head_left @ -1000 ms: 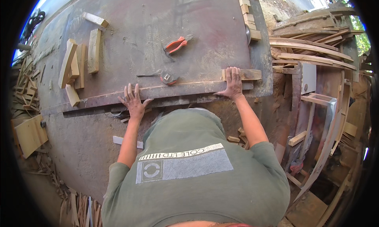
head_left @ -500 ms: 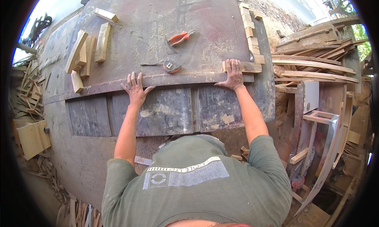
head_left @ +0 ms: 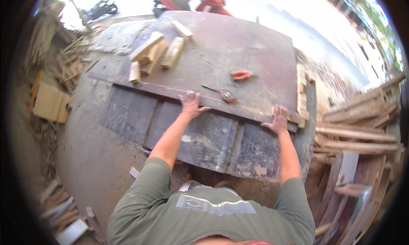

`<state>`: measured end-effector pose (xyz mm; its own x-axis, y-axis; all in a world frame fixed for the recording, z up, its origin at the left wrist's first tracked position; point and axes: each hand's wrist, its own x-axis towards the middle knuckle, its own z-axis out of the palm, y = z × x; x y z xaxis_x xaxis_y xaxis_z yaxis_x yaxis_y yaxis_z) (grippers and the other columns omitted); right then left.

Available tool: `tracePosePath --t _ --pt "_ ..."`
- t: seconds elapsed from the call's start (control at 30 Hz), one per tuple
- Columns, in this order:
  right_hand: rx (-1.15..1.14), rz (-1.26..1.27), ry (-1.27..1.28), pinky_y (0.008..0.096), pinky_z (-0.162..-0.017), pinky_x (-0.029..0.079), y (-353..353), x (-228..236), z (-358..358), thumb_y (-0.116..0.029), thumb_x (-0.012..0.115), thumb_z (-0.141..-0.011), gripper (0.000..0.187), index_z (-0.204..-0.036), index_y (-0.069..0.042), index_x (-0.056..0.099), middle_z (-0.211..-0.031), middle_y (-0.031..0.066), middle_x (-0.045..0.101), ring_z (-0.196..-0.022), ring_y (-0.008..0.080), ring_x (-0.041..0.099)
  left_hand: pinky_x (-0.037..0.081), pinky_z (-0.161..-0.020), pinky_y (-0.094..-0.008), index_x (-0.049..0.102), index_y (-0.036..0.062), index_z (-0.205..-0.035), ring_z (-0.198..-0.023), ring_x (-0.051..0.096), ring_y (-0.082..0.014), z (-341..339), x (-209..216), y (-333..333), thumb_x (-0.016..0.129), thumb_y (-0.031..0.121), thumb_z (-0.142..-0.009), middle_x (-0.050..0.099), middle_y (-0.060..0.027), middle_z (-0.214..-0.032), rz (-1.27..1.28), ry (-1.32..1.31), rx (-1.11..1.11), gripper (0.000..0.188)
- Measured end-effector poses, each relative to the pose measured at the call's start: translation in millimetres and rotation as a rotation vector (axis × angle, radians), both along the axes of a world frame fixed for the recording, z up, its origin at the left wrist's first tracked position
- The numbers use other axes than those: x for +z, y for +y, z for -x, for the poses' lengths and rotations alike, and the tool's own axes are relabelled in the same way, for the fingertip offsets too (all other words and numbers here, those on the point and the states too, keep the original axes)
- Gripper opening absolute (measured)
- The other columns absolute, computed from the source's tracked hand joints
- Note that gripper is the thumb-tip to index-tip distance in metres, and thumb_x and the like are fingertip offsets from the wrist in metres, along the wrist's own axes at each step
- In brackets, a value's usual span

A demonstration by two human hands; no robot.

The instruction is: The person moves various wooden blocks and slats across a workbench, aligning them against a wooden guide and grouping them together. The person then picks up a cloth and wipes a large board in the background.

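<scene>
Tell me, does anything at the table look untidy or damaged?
Yes: the wooden blocks on the left of the table lie at mixed angles, unlike the block row along its right edge. Its dark front panel shows pale patches, perhaps wear.

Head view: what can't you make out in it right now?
- Head view, block: part of it is covered by the right hand.
- Head view, left hand: its palm is hidden by its own back.
- Head view, tape measure: markings too small and blurred.
- Head view, pliers: tips blurred.
- Head view, red vehicles: cut off by the top edge.
</scene>
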<state>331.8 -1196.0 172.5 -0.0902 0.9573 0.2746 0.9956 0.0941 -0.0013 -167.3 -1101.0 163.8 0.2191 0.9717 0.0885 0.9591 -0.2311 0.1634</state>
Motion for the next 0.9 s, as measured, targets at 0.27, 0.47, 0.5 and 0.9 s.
tracePosePath --t 0.27,0.47,0.5,0.9 --pt "0.156 0.226 -0.056 0.05 -0.115 0.037 -90 55 -1 -0.031 0.08 -0.084 0.078 -0.151 -0.006 0.049 -0.13 0.0154 0.059 -0.124 0.0335 0.055 -0.001 -0.117 -0.0789 0.064 0.0086 -0.136 -0.146 0.04 -0.0365 38 58 -109 0.05 0.084 -0.088 0.053 -0.0216 -0.144 0.101 0.028 -0.032 0.09" --pt "0.09 0.027 -0.025 0.059 -0.118 0.034 -285 95 56 -0.025 0.079 -0.083 0.073 -0.148 -0.003 0.052 -0.126 0.0161 0.058 -0.119 0.035 0.056 0.033 -0.111 -0.0681 0.077 0.0075 -0.105 -0.112 0.069 -0.0351 83 73 -189 0.068 0.069 -0.087 0.074 -0.0196 -0.107 0.477 0.076 0.02 0.064" --pt "0.014 0.087 -0.024 0.0596 -0.118 0.034 -319 94 65 -0.027 0.078 -0.084 0.073 -0.148 -0.003 0.051 -0.125 0.0166 0.058 -0.119 0.0357 0.056 0.047 -0.099 -0.0577 0.078 0.007 -0.093 -0.098 0.073 -0.0377 88 72 -180 0.071 0.064 -0.085 0.076 -0.0203 -0.094 0.404 0.0 0.095 0.058" --pt "-1.036 0.952 0.048 0.058 -0.109 0.041 -630 -42 -25 -0.038 0.074 -0.084 0.073 -0.148 -0.007 0.054 -0.127 0.0237 0.059 -0.124 0.0413 0.056 0.046 -0.108 -0.0494 0.056 0.0176 -0.147 -0.138 0.047 -0.0397 107 91 148 0.072 0.057 -0.091 0.054 -0.0234 -0.145 -0.012 -0.155 0.506 0.071"
